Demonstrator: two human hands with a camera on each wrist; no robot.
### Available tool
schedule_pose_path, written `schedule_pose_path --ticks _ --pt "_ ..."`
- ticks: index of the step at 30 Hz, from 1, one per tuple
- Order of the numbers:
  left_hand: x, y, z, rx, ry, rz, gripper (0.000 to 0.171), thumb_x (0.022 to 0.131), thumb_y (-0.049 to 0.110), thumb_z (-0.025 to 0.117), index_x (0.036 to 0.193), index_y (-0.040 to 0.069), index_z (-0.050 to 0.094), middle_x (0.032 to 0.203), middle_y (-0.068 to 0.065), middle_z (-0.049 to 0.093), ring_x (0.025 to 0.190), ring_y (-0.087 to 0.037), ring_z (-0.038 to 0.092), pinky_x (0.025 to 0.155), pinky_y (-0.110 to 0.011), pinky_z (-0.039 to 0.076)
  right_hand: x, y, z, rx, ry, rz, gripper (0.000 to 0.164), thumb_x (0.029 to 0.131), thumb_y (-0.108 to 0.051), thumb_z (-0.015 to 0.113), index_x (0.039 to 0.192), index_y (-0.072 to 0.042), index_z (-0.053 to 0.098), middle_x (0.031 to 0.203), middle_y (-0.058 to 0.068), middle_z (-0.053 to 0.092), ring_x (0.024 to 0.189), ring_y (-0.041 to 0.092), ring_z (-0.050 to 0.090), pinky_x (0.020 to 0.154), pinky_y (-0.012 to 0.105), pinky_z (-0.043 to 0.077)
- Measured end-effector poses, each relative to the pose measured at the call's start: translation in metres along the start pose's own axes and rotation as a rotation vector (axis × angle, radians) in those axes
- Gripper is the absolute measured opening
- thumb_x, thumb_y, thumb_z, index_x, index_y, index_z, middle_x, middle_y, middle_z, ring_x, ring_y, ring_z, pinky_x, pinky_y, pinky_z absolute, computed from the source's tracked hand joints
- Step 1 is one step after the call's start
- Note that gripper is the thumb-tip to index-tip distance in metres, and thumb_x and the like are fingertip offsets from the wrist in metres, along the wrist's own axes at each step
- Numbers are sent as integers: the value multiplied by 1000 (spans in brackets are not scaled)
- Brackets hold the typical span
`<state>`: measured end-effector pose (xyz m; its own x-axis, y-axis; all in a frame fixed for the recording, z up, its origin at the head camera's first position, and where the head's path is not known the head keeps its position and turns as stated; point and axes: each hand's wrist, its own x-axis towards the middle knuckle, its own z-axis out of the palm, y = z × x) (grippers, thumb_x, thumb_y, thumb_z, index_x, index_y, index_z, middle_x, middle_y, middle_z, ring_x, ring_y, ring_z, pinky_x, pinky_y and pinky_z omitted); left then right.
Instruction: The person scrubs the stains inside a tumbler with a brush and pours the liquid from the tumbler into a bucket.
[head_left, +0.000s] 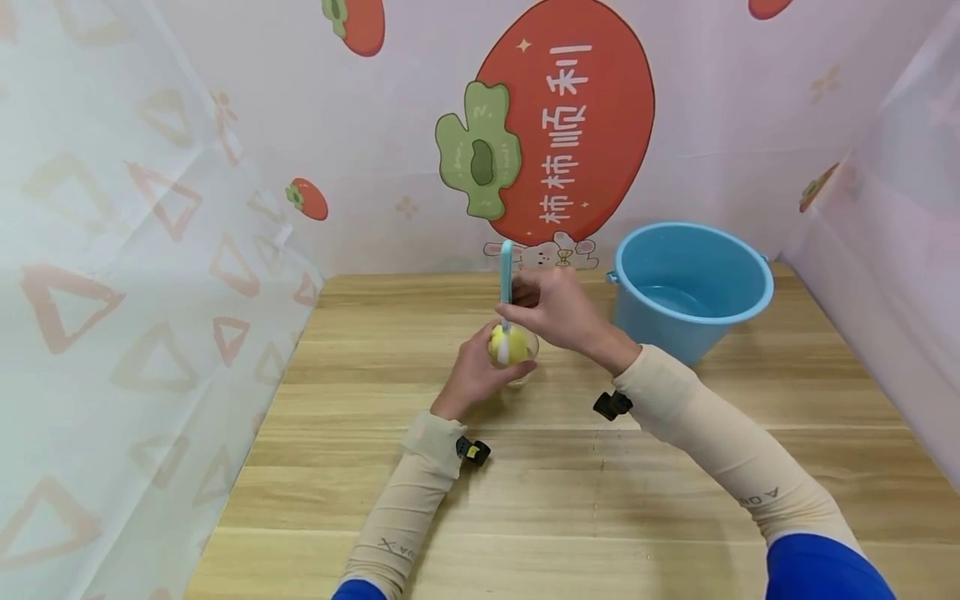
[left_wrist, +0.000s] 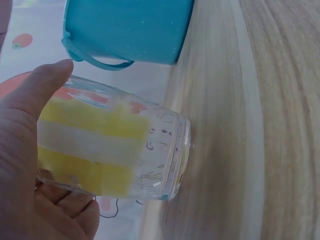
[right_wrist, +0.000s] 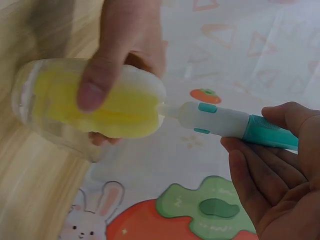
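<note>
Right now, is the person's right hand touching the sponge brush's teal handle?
Touching: the right wrist view shows the right hand gripping the teal handle, thumb and fingers against opposite sides.

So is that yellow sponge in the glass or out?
In, at least its lower part: the sponge shows yellow and white through the clear glass.

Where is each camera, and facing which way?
On the head, facing forward and down at the wooden table; left hand, right hand and forearms show.
On the left wrist, facing the clear cup and blue bucket; left hand shows.
On the right wrist, facing the sponge brush; both hands show.
Wrist views share the clear cup.
</note>
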<state>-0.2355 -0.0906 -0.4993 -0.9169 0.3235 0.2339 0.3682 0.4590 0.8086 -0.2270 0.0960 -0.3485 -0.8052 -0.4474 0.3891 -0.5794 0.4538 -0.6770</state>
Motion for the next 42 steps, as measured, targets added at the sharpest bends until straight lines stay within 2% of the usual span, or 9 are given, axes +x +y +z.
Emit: schedule_pose_path --ticks 3,9,16,20,25,29,37,42 --pt "0 -2 0 -4 9 -8 69 84 53 88 138 23 58 109 4 68 92 -15 64 77 -35 55 4 -11 -8 -12 16 -26 21 92 -12 83 109 -1 78 100 12 82 90 22 81 81 36 66" --pt "0 -5 0 -47 12 -16 66 81 53 90 131 24 58 104 3 67 91 -16 64 77 -35 55 10 -27 -22 -28 66 -49 24 92 -13 84 112 -2 78 100 11 82 89 21 81 81 36 66" --pt "0 -4 1 -47 16 -27 65 80 55 90 127 24 59 103 3 67 89 -17 64 75 -36 55 7 -24 -21 -24 83 -8 25 92 -16 84 113 -4 79 101 10 82 90 21 81 83 38 65" --pt "-1 -1 1 -29 12 -41 71 81 57 89 134 21 58 107 3 69 90 -16 64 74 -34 55 2 -12 -9 -3 71 1 22 92 -14 84 111 -4 78 100 10 82 89 21 81 81 37 66" --pt "-2 0 0 -24 15 -49 85 81 58 88 150 24 51 116 4 70 96 -15 66 76 -35 56 -3 3 6 40 25 13 18 93 -13 82 108 -3 78 100 10 82 89 20 81 80 34 65" --pt "-4 1 1 -34 12 -52 87 83 55 88 154 25 49 119 3 70 97 -16 66 78 -35 56 -3 7 11 50 12 3 17 93 -12 82 107 -2 78 100 11 82 89 20 81 80 32 65" --pt "-4 2 1 -40 9 -81 71 80 53 90 135 22 58 109 1 70 94 -18 66 78 -37 55 7 -9 -10 41 45 -45 22 92 -11 84 111 -2 78 101 11 82 90 22 81 81 35 65" --pt "-2 1 -1 -21 12 -66 69 80 54 90 133 26 56 106 2 68 96 -17 65 81 -37 55 15 -19 -25 43 100 -65 25 91 -12 85 114 -2 79 100 11 82 89 21 81 82 36 65"
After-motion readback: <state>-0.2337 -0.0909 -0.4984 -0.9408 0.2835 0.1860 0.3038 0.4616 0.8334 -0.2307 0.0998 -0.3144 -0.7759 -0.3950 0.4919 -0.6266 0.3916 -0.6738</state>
